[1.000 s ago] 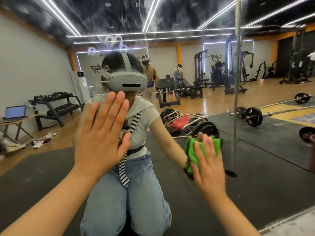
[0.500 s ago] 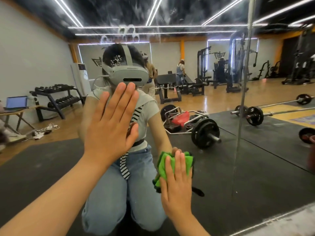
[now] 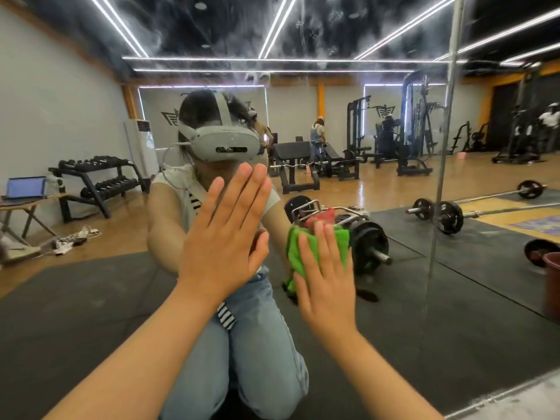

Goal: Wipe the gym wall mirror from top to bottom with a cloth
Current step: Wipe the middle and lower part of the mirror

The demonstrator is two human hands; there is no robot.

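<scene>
The gym wall mirror (image 3: 91, 298) fills the view and reflects me kneeling in front of it. Smears and streaks cloud its upper part (image 3: 242, 28). My right hand (image 3: 325, 283) lies flat with fingers spread, pressing a green cloth (image 3: 298, 251) against the glass at about chest height. My left hand (image 3: 225, 237) rests open and flat on the mirror just left of the cloth, holding nothing. A vertical seam (image 3: 439, 192) between mirror panels runs down on the right.
A brown bucket (image 3: 552, 286) stands at the right edge near the mirror. The pale floor strip (image 3: 515, 398) at the mirror's foot shows at bottom right. The reflection shows barbells, a dumbbell rack, weight machines and other people far behind me.
My right hand has swept the cloth left and down, then back up and to the right. The left hand stays flat on the glass.
</scene>
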